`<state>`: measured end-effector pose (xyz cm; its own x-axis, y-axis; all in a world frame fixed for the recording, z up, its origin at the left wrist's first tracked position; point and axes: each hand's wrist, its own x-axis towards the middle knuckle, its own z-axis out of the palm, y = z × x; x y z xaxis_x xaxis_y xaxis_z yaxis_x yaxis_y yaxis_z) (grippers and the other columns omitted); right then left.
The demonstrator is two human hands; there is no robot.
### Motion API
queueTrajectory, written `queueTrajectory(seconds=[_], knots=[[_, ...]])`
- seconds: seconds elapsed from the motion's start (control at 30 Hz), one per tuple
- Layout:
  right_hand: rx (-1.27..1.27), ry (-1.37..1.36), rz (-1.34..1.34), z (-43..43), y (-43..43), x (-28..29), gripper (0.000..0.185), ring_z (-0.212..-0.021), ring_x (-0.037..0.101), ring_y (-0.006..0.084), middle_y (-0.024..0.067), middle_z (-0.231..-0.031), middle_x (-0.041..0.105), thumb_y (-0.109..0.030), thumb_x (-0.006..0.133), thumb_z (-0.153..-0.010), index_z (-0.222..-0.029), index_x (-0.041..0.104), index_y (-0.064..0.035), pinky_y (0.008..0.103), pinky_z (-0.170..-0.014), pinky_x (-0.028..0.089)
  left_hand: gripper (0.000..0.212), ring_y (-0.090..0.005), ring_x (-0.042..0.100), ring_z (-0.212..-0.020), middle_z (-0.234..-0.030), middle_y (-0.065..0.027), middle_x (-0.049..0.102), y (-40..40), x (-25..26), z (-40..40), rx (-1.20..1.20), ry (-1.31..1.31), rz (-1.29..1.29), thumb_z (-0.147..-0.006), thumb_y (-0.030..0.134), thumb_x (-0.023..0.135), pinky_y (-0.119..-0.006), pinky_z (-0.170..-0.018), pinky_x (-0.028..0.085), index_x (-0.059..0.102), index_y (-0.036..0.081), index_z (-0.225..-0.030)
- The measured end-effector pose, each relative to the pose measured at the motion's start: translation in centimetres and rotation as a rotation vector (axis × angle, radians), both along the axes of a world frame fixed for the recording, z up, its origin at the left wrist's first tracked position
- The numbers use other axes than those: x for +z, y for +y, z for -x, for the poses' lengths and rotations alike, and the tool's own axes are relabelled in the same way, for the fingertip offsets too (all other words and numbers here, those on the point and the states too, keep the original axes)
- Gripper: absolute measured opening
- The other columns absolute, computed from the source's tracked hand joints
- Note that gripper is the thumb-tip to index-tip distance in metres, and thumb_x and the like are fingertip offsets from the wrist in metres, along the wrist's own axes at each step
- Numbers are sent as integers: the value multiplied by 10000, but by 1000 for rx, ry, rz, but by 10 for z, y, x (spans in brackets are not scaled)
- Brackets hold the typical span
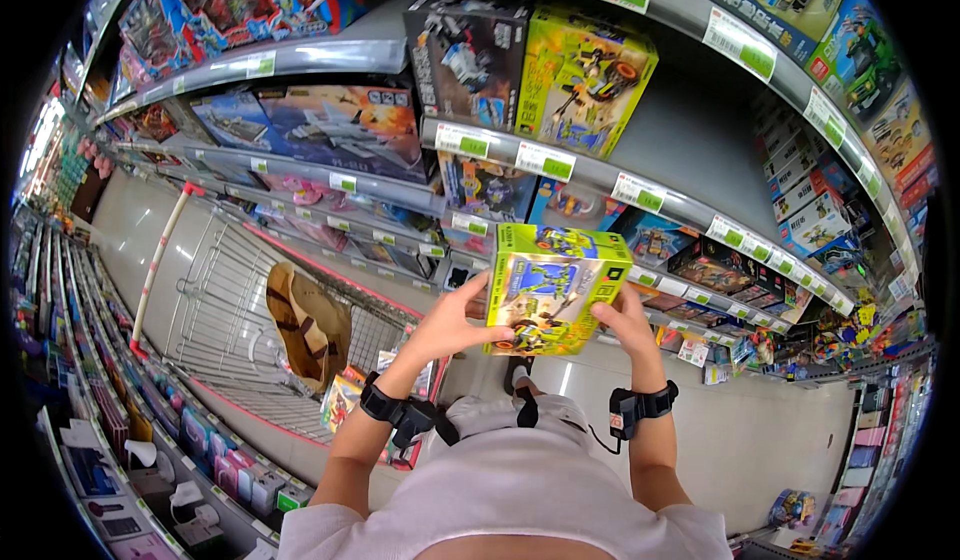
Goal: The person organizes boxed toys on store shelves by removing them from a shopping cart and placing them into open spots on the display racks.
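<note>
Between my two hands is a yellow-green toy box with a picture of a building-block vehicle on its front. My left hand grips its left side, thumb across the lower front corner. On the opposite side my right hand holds the box by its right face, thumb near the front edge. The box hangs in front of the shelving, apart from it. A similar yellow-green box stands upright on the shelf ahead, beside a dark toy box.
A wire shopping cart with red trim stands at my left, holding a brown bag and a colourful box. Shelf edges with price tags curve across the front. Another stocked shelf borders the aisle at lower left.
</note>
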<state>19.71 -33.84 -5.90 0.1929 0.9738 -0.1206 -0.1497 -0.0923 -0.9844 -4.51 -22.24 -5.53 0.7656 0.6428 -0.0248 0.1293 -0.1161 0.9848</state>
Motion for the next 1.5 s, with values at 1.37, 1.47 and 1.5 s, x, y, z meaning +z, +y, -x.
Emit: queueTrajectory(seconds=[1.37,1.47,1.5], knots=[[42,-492,-435,-212,236,114,422,-915,517,161,93,-991,554,-257,620,-768,-1088,496,-11,255,-788,405,483,-283,563,-767,-797,-115,601,140,171,-213,574,-18,-1635,-701,508,572,-352,-710,440,621,81,-919],[221,-243,-401,-200,248,110,452,-996,482,164,80,-1063,523,-294,572,-802,-1156,448,-43,270,-837,380,498,-281,565,-785,-821,-106,607,142,170,-213,578,-23,-1649,-697,517,568,-350,-730,441,618,79,-928],[260,-107,-386,-200,252,107,462,-1017,466,163,72,-1086,507,-322,547,-812,-1173,430,-58,280,-847,373,501,-280,564,-787,-824,-104,607,142,170,-213,584,-27,-1653,-696,517,569,-351,-732,440,618,77,-930]])
